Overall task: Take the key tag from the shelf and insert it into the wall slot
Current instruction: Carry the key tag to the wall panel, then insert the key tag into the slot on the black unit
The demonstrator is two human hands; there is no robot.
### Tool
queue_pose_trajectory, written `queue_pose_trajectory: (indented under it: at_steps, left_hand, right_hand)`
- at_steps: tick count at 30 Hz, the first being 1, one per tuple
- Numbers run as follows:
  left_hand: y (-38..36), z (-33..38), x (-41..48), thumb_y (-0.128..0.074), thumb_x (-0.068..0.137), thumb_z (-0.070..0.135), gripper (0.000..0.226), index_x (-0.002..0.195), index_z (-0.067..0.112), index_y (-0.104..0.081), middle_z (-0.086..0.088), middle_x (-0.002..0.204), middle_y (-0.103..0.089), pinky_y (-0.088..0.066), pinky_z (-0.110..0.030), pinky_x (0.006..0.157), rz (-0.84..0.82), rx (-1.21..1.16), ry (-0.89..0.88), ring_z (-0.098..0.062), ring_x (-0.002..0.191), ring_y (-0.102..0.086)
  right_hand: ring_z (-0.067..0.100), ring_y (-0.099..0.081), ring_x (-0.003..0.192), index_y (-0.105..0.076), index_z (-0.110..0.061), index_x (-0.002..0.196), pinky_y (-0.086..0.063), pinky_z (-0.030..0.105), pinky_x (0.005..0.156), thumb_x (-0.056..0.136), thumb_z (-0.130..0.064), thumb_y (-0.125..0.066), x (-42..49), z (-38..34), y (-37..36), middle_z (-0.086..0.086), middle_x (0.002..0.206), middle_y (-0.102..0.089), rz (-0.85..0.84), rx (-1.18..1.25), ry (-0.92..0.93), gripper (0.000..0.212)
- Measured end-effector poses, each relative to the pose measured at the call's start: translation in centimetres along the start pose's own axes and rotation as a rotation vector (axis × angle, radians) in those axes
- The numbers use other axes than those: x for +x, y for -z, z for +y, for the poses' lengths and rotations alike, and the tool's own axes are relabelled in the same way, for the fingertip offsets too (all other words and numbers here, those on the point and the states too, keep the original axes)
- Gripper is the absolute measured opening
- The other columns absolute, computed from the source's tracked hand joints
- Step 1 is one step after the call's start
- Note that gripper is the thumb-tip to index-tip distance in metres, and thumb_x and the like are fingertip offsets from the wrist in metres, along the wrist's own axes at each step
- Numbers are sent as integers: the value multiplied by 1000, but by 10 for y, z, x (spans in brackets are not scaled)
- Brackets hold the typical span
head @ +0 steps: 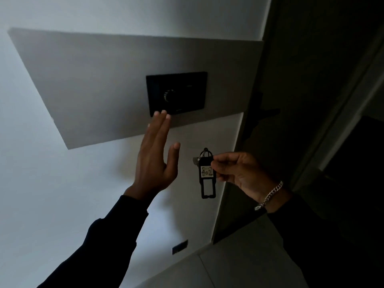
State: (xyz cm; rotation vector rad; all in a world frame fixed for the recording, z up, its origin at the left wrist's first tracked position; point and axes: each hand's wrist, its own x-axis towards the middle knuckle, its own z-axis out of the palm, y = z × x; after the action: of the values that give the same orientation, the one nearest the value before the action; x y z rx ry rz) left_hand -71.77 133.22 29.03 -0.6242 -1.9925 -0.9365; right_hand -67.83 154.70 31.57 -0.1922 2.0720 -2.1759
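Note:
A black key tag [207, 175] with a white label reading 402 hangs upright from a ring, with a small key behind its top. My right hand [239, 173] pinches the tag's right edge between thumb and fingers. A black wall panel [176, 93] with a round knob in its middle sits above, on a grey band of the wall. My left hand [155, 154] is raised flat with fingers straight; its fingertips reach the panel's lower left corner. The slot itself is too dark to make out.
A dark door frame [255, 121] runs down the right of the white wall, with a handle partly visible. A small dark socket [180, 246] sits low on the wall. Pale floor tiles [239, 262] lie at the bottom right.

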Motion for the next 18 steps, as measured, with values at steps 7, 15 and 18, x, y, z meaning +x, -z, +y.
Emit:
queue_pose_trajectory:
  at_steps: [7, 15, 18]
  left_hand:
    - [-4, -21, 83, -42, 97, 20, 57, 148, -5, -32, -26, 160, -29, -10, -55, 128, 196, 260, -95, -37, 154, -16]
    - [6, -58, 115, -31, 96, 31, 62, 151, 3, -32, -22, 159, -33, -1, -48, 126, 366, 960, -165, -30, 154, -19]
    - [2, -63, 116, -26, 97, 35, 64, 153, 5, -27, -18, 162, -29, -3, -50, 126, 380, 1068, -139, -29, 155, -15]
  right_hand:
    - [12, -68, 64, -76, -20, 81, -55, 18, 56, 66, -17, -76, 73, -57, 17, 1, 74, -77, -178, -150, 204, 16]
    - [-1, -69, 66, -75, -27, 87, -54, 14, 64, 75, -12, -77, 134, -111, 29, -13, 72, -76, -335, -280, 660, 19]
    - [2, -71, 73, -75, -31, 88, -54, 17, 70, 73, -22, -76, 148, -125, 31, -12, 79, -76, -326, -284, 809, 17]
